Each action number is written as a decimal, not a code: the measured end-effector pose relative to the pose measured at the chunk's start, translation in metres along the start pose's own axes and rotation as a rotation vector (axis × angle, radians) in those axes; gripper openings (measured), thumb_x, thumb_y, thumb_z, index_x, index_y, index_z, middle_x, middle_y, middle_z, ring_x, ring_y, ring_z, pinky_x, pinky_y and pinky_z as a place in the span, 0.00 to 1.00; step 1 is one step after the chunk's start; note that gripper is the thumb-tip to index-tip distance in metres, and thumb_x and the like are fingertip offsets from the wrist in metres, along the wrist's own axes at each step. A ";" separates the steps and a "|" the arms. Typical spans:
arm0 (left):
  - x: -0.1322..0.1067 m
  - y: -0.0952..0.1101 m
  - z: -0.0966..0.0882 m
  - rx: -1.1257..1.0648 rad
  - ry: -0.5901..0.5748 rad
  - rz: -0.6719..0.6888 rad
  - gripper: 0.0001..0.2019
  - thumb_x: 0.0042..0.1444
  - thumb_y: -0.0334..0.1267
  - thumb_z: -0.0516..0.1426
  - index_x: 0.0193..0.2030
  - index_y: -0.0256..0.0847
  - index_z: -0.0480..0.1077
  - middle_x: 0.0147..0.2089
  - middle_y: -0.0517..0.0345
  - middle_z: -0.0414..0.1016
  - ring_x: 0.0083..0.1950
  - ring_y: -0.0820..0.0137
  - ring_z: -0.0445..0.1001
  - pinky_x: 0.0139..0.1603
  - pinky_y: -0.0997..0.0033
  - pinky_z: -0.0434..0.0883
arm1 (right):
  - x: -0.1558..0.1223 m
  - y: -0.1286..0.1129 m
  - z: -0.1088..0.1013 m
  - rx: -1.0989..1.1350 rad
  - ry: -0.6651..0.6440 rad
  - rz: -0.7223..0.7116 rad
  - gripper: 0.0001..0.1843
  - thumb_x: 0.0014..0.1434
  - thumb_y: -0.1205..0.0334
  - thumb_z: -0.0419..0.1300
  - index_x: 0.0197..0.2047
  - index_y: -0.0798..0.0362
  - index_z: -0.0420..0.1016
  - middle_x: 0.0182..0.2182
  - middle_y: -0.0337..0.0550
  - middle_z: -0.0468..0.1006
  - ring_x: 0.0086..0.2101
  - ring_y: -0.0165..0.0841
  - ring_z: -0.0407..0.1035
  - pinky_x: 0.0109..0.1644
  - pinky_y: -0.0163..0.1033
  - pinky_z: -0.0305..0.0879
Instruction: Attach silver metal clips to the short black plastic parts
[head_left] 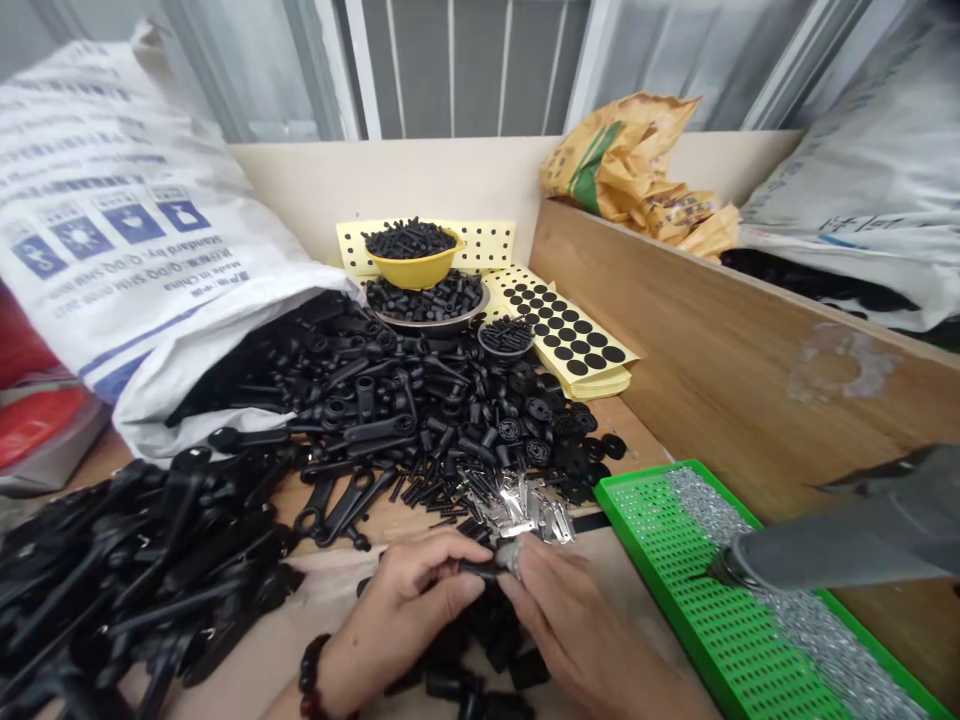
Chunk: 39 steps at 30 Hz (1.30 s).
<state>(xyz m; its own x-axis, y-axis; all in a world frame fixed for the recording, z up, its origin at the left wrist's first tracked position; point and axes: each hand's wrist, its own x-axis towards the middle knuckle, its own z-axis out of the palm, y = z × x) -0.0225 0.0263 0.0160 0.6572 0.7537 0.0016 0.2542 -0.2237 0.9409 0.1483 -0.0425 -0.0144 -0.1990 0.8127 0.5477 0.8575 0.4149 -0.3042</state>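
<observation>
My left hand (pixel 409 605) pinches a small dark part (pixel 478 570) between thumb and forefinger, at the lower middle. My right hand (pixel 574 620) meets it from the other side, its fingertips closed round the part's right end. Something greyish (pixel 508 556) shows at those fingertips; whether it is a wrap or a piece of the part, I cannot tell. Below both hands lie several short black plastic pieces (pixel 450 685). Just beyond the fingers is a pile of thin silver metal strips (pixel 517 505).
Black plastic handles (pixel 382 430) spill from a white sack (pixel 172 270); more lie in a heap (pixel 142 570) at left. Behind stand a yellow bowl (pixel 412 268) and sticker sheets (pixel 570 330). A green tray (pixel 675 580) of small metal pieces sits right, under a grey tool (pixel 847 535).
</observation>
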 end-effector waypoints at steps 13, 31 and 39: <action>-0.023 -0.004 0.019 -0.496 0.069 -0.259 0.11 0.48 0.44 0.62 0.35 0.42 0.75 0.24 0.63 0.68 0.25 0.77 0.63 0.27 0.81 0.62 | -0.016 -0.007 -0.008 -0.078 0.008 -0.078 0.14 0.64 0.66 0.40 0.34 0.54 0.65 0.34 0.50 0.76 0.33 0.36 0.72 0.39 0.42 0.69; -0.032 -0.001 0.028 -0.273 0.148 -0.162 0.10 0.51 0.42 0.58 0.35 0.39 0.75 0.22 0.61 0.71 0.24 0.75 0.66 0.25 0.79 0.66 | -0.025 -0.013 0.005 0.030 0.068 -0.062 0.10 0.62 0.70 0.41 0.33 0.53 0.59 0.28 0.46 0.70 0.29 0.35 0.64 0.38 0.41 0.63; -0.031 -0.002 0.030 -0.120 0.200 0.017 0.06 0.53 0.37 0.57 0.36 0.40 0.74 0.28 0.58 0.75 0.28 0.72 0.72 0.30 0.77 0.69 | -0.022 -0.015 0.002 0.316 -0.039 0.108 0.13 0.64 0.67 0.40 0.30 0.52 0.59 0.24 0.39 0.69 0.26 0.31 0.65 0.32 0.34 0.62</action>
<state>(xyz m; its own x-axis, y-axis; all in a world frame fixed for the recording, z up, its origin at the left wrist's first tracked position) -0.0217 -0.0152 0.0042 0.5040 0.8605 0.0739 0.1499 -0.1714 0.9737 0.1389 -0.0662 -0.0231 -0.1378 0.8715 0.4706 0.6865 0.4265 -0.5889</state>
